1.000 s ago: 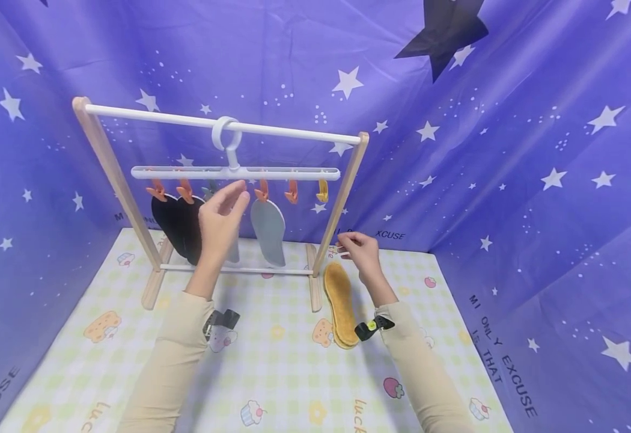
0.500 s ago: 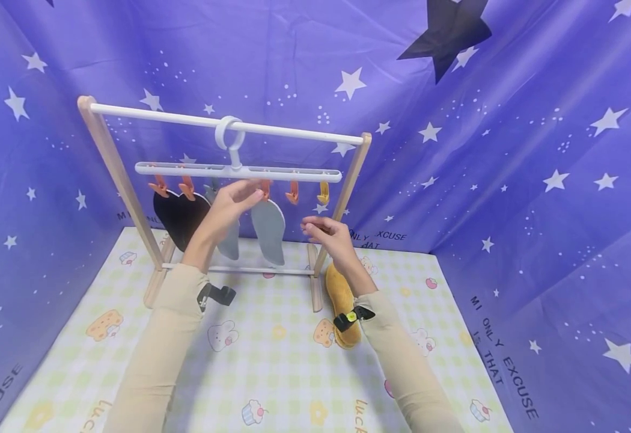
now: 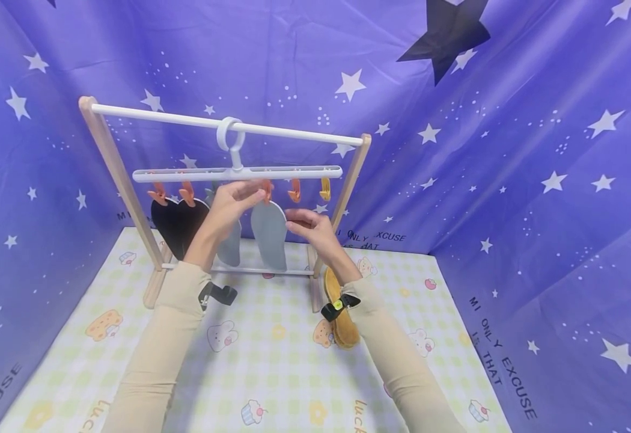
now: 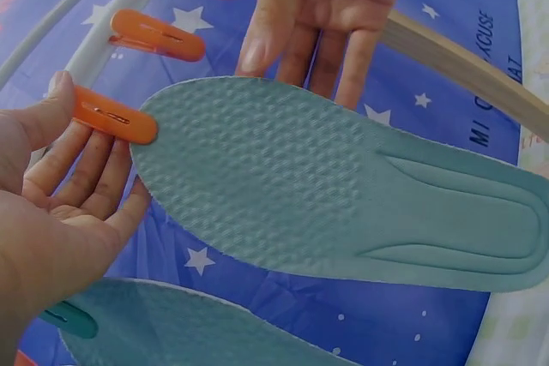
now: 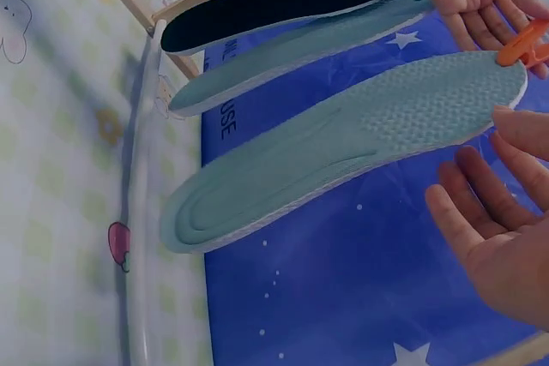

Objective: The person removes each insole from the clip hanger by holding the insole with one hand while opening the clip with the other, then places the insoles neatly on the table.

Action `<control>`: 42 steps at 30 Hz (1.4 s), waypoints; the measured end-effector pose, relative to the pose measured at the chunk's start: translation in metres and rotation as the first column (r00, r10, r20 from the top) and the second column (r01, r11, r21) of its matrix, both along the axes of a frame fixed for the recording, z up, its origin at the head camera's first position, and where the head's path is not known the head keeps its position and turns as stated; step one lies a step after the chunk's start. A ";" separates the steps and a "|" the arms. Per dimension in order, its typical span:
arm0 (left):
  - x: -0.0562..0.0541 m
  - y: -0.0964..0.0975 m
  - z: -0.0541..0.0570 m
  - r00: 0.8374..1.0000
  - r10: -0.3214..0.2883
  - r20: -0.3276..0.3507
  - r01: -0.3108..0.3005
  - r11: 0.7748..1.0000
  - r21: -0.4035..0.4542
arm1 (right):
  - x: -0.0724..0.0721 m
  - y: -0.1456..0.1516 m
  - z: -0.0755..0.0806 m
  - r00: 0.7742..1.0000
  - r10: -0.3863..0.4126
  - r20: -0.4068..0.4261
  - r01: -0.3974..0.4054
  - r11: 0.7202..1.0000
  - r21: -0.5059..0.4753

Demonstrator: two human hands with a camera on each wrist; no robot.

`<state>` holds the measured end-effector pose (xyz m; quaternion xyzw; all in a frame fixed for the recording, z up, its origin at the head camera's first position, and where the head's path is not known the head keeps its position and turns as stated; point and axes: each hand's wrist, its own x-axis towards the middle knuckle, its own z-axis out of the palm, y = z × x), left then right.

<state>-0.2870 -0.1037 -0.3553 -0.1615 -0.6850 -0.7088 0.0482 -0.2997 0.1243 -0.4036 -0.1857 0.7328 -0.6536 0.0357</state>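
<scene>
My left hand [image 3: 229,210] pinches an orange clip [image 4: 116,116] on the hanger. From that clip hangs a grey-green insole [image 3: 269,234], textured at its top end. My right hand [image 3: 315,231] is at the insole's right edge, thumb tip right at the rim and other fingers loosely bent; the left wrist view hides some of its fingertips behind the insole. A second grey-green insole [image 5: 300,53] hangs from a green clip [image 4: 73,319], partly behind my left hand. Black insoles [image 3: 177,225] hang further left on orange clips.
The white hanger [image 3: 288,172] hooks over the top bar of a wooden rack [image 3: 115,174]. An orange clip [image 3: 294,190] and a yellow clip [image 3: 324,189] hang at its right end without insoles. Yellow insoles [image 3: 348,331] lie on the checked tablecloth [image 3: 277,367], partly under my right forearm.
My left hand has moved right onto the orange clip. My right hand has come left from beside the rack to the grey-green insole's edge. The hanger has swung slightly.
</scene>
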 end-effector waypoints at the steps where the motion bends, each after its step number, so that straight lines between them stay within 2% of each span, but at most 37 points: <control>1: 0.000 0.000 0.000 1.000 0.001 0.003 -0.001 1.000 0.012 | 0.000 -0.002 0.000 1.000 0.000 0.003 0.000 1.000 0.002; 6: 0.001 0.002 0.001 1.000 0.010 0.018 -0.011 0.998 0.057 | 0.000 -0.007 0.001 1.000 0.021 0.023 -0.021 1.000 0.002; 13: 0.002 0.003 0.001 0.997 0.051 0.063 -0.055 0.996 0.065 | 0.001 -0.011 0.003 0.996 0.036 0.081 -0.037 0.999 0.009; 24: 0.002 0.006 0.003 0.994 0.083 0.073 -0.090 0.991 0.097 | -0.001 -0.012 -0.008 0.984 0.074 0.163 -0.075 0.997 -0.002; 31: 0.002 0.009 0.002 0.985 0.146 0.094 -0.154 0.984 0.084 | 0.002 -0.013 -0.015 0.977 0.059 0.204 -0.056 0.998 -0.019; 42: 0.001 0.013 0.003 0.973 0.213 0.089 -0.220 0.972 0.081 | 0.003 -0.016 -0.017 0.980 0.034 0.197 -0.024 0.998 -0.056</control>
